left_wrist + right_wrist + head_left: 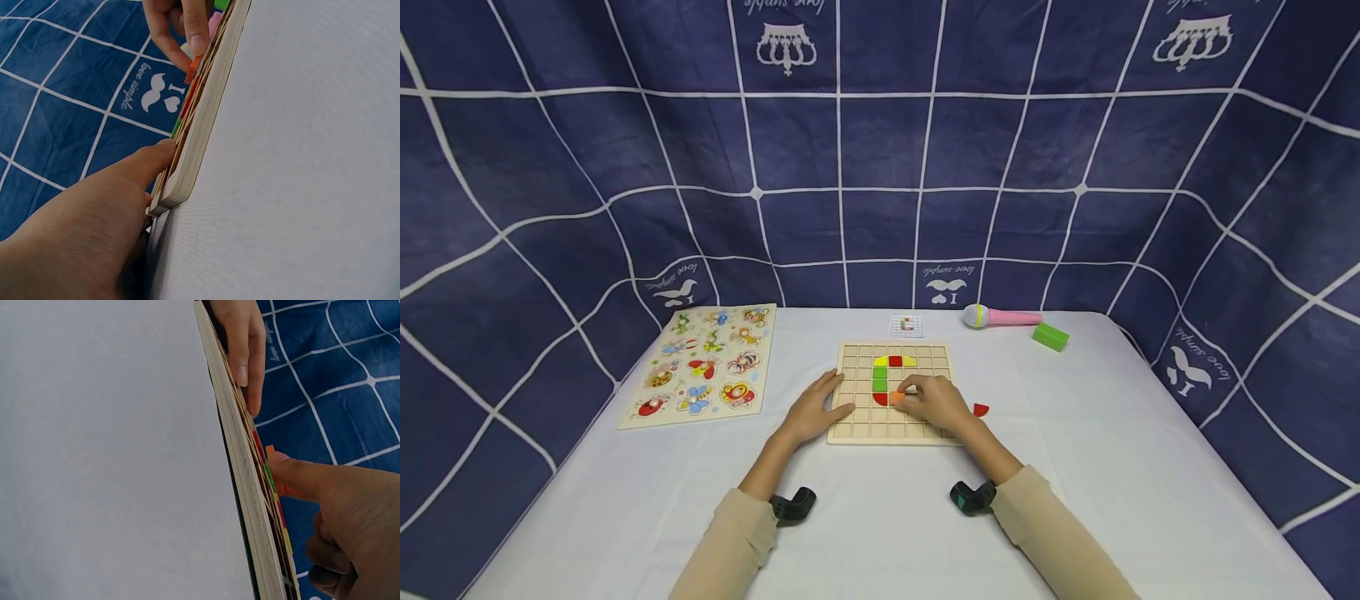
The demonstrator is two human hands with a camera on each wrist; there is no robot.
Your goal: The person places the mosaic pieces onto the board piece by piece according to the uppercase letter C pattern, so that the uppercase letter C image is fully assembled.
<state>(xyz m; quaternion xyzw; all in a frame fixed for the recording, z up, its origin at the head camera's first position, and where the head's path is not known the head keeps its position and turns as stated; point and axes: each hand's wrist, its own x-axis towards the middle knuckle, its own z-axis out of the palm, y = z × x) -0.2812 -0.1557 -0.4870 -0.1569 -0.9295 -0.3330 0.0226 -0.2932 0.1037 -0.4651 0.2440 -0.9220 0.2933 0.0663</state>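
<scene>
A wooden grid board [857, 431] lies on the table, bearing a curved row of yellow, red and green pieces. My right hand [938, 402] pinches an orange piece [897, 398] between thumb and fingers, over the board beside a red piece [880, 400]. In the right wrist view the orange piece [270, 451] stands tilted at the thumb tip. My left hand [811, 410] rests at the board's left edge, its fingers stretched along the side and its thumb lying on the grid. The left wrist view shows that thumb [159, 153] touching the board's top.
A loose red piece [981, 410] lies right of the board. Behind the board is a small pattern card [907, 326]. A pink toy microphone [1011, 317] and a green block [1050, 337] are at the back right. An insect puzzle board [700, 367] lies at the left.
</scene>
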